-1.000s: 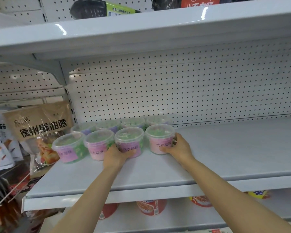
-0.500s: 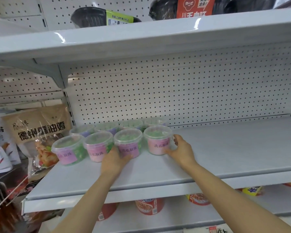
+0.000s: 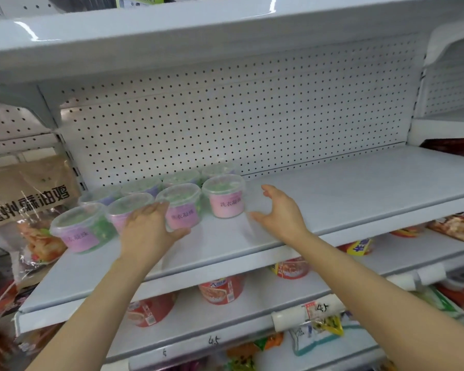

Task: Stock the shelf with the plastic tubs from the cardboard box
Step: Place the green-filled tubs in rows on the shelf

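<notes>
Head view — round clear plastic tubs point(image 3: 223, 196) on smooth shelf point(image 3: 332, 188); left hand point(image 3: 148, 231) fingers round one, right hand point(image 3: 281, 212) fingers spread

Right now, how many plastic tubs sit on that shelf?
8, in two rows of four at the shelf's left end: front row, back row. Others may hide behind.

The tubs point(image 3: 182, 207) in front of me are clear, glossy plastic with matt pink paper labels point(image 3: 227, 205). The shelf point(image 3: 332, 194) is smooth painted metal with a faint sheen, its back panel point(image 3: 225, 121) perforated. A crinkly, shiny plastic bag point(image 3: 24, 199) hangs alongside.
</notes>
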